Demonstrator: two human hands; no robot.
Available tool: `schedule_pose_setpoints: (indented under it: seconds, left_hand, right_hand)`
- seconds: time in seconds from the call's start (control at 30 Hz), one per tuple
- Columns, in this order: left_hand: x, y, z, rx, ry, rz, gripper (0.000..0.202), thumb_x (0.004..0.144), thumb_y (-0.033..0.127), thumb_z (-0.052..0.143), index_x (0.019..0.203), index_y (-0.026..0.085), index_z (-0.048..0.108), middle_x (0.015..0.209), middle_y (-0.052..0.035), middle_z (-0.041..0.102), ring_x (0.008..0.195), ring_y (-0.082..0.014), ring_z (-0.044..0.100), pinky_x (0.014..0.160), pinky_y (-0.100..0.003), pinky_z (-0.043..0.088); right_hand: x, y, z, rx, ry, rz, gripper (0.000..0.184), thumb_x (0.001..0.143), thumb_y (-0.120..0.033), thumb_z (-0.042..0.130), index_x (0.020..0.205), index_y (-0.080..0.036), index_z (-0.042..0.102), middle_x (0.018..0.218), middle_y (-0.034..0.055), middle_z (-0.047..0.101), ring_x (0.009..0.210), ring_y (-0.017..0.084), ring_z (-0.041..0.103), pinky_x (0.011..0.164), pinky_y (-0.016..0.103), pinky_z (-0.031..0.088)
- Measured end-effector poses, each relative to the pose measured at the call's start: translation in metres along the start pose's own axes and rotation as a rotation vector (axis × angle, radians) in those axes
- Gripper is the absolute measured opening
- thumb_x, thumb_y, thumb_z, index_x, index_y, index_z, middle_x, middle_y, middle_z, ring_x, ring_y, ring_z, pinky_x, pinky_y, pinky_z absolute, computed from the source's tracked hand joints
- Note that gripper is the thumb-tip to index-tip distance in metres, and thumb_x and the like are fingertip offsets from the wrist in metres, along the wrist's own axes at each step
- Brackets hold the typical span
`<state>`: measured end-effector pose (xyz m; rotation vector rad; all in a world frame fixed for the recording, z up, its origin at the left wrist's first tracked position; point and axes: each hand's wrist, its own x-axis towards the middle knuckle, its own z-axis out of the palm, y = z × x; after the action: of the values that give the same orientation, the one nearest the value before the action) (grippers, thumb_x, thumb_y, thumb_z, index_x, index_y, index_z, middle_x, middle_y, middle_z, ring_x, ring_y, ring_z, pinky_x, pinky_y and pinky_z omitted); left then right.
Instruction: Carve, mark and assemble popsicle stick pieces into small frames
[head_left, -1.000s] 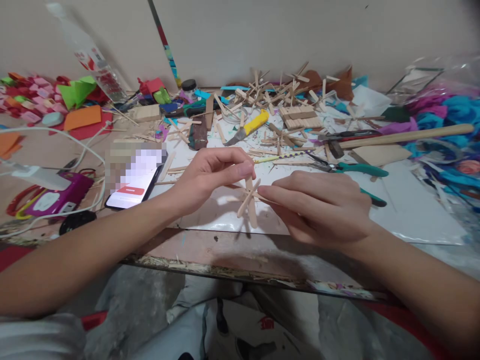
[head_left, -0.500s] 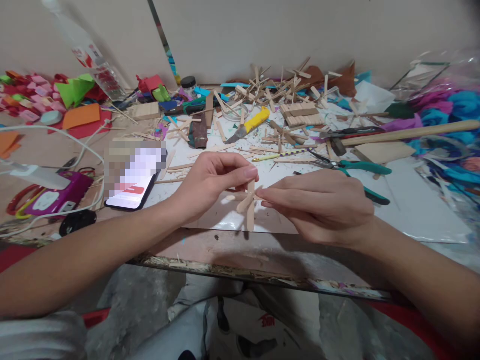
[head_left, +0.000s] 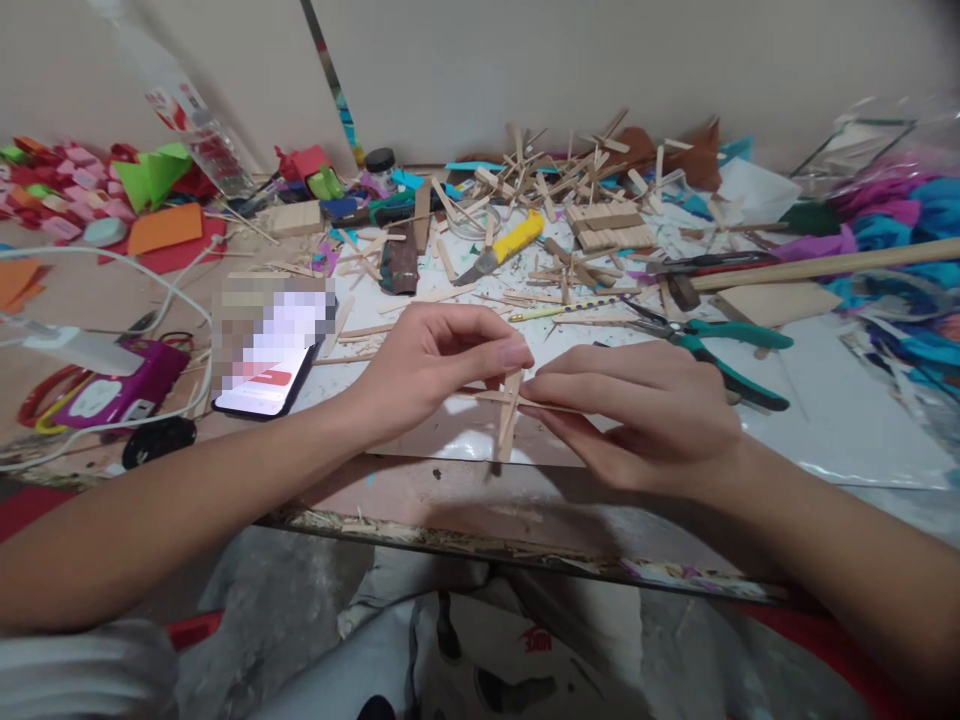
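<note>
Between my hands is a small cross-shaped piece of joined popsicle sticks [head_left: 509, 420], held just above the white sheet [head_left: 465, 440]. My left hand [head_left: 450, 355] pinches the top of its upright stick between thumb and fingertips. On the other side my right hand [head_left: 645, 405] is closed, its thumb and forefinger pinching near the crossing, where a thin stick runs out sideways. The fingertips partly hide the crossing. Behind my right hand lie green-handled pliers [head_left: 739, 330], and a patterned pencil [head_left: 562, 308] rests behind my fingertips.
A phone [head_left: 274, 345] lies left of my left hand, near a purple power strip [head_left: 124, 385] with white cables. Farther back are a yellow utility knife [head_left: 510, 245], a stick stack [head_left: 611, 227] and a heap of star-like stick pieces [head_left: 555, 170]. A plastic bottle [head_left: 187, 110] leans at the back left.
The stick piece has been turned between my fingers, so its sticks now show more edge-on. Both hands sit slightly farther right in view and keep their pinch.
</note>
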<state>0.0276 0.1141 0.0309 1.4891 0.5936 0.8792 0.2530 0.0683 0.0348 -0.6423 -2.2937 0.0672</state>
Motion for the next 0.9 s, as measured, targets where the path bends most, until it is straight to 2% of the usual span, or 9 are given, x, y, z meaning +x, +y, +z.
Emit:
schedule_pose_setpoints:
  seconds: [0.17, 0.27, 0.37, 0.47, 0.53, 0.63, 0.73, 0.9]
  left_hand:
    - [0.000, 0.000, 0.002, -0.091, -0.020, -0.007, 0.017, 0.093, 0.033, 0.080, 0.086, 0.018, 0.080, 0.082, -0.0010, 0.071, 0.074, -0.0104, 0.062, 0.073, -0.021, 0.051]
    - [0.000, 0.001, 0.004, -0.161, -0.028, -0.044, 0.021, 0.092, 0.038, 0.081, 0.086, 0.018, 0.079, 0.081, -0.0011, 0.070, 0.072, -0.0104, 0.060, 0.073, -0.022, 0.052]
    - [0.000, 0.002, 0.003, -0.201, -0.053, -0.028, 0.019, 0.092, 0.037, 0.082, 0.087, 0.019, 0.079, 0.079, -0.0001, 0.068, 0.072, -0.0099, 0.060, 0.076, -0.022, 0.052]
    - [0.001, 0.001, 0.001, -0.207, -0.054, -0.023, 0.020, 0.092, 0.038, 0.081, 0.087, 0.020, 0.079, 0.078, -0.0004, 0.069, 0.072, -0.0112, 0.062, 0.077, -0.024, 0.053]
    - [0.001, 0.000, 0.000, -0.188, -0.054, -0.022, 0.022, 0.092, 0.041, 0.081, 0.087, 0.020, 0.078, 0.081, -0.0013, 0.070, 0.074, -0.0121, 0.063, 0.075, -0.024, 0.053]
    - [0.002, -0.002, 0.000, -0.156, -0.063, -0.027, 0.025, 0.089, 0.042, 0.083, 0.085, 0.019, 0.077, 0.081, -0.0008, 0.068, 0.070, -0.0106, 0.059, 0.070, -0.023, 0.050]
    - [0.001, -0.005, 0.002, -0.168, -0.058, -0.037, 0.025, 0.090, 0.042, 0.083, 0.083, 0.018, 0.077, 0.081, -0.0005, 0.068, 0.068, -0.0098, 0.058, 0.068, -0.024, 0.049]
    - [-0.001, -0.010, 0.007, -0.276, -0.069, -0.076, 0.022, 0.089, 0.038, 0.084, 0.085, 0.017, 0.078, 0.078, -0.0004, 0.067, 0.068, -0.0113, 0.063, 0.065, -0.024, 0.052]
  right_hand:
    - [0.001, -0.004, -0.002, -0.046, 0.017, -0.010, 0.021, 0.095, -0.011, 0.069, 0.110, -0.026, 0.072, 0.093, 0.0043, 0.080, 0.073, 0.015, 0.071, 0.061, 0.028, 0.052]
    - [0.005, -0.005, 0.000, 0.045, 0.120, 0.068, 0.014, 0.094, -0.015, 0.072, 0.102, -0.027, 0.074, 0.092, 0.0052, 0.079, 0.079, 0.019, 0.073, 0.070, 0.033, 0.057]
    - [0.008, -0.004, 0.002, 0.233, 0.171, 0.219, 0.007, 0.092, -0.023, 0.077, 0.098, -0.025, 0.074, 0.096, 0.0057, 0.077, 0.089, 0.022, 0.073, 0.082, 0.038, 0.060]
    - [0.009, -0.001, 0.003, 0.580, 0.053, 0.513, 0.009, 0.094, -0.029, 0.077, 0.097, -0.022, 0.072, 0.090, 0.0036, 0.076, 0.079, 0.018, 0.072, 0.071, 0.030, 0.060]
    - [0.008, 0.001, 0.005, 0.862, -0.059, 0.668, 0.014, 0.096, -0.033, 0.075, 0.093, -0.020, 0.072, 0.078, 0.0007, 0.072, 0.062, 0.013, 0.065, 0.056, 0.025, 0.053]
    - [0.006, 0.002, 0.010, 1.168, -0.180, 0.770, 0.026, 0.098, -0.038, 0.072, 0.084, -0.016, 0.070, 0.060, -0.0026, 0.062, 0.046, 0.008, 0.048, 0.044, 0.021, 0.035]
    - [0.004, 0.002, 0.016, 1.320, -0.201, 0.862, 0.028, 0.097, -0.038, 0.073, 0.081, -0.014, 0.072, 0.049, -0.0050, 0.054, 0.042, 0.006, 0.038, 0.044, 0.022, 0.023]
    - [0.001, 0.004, 0.025, 1.437, -0.203, 0.902, 0.026, 0.092, -0.036, 0.076, 0.080, -0.013, 0.076, 0.043, -0.0064, 0.048, 0.039, 0.006, 0.030, 0.044, 0.023, 0.022]
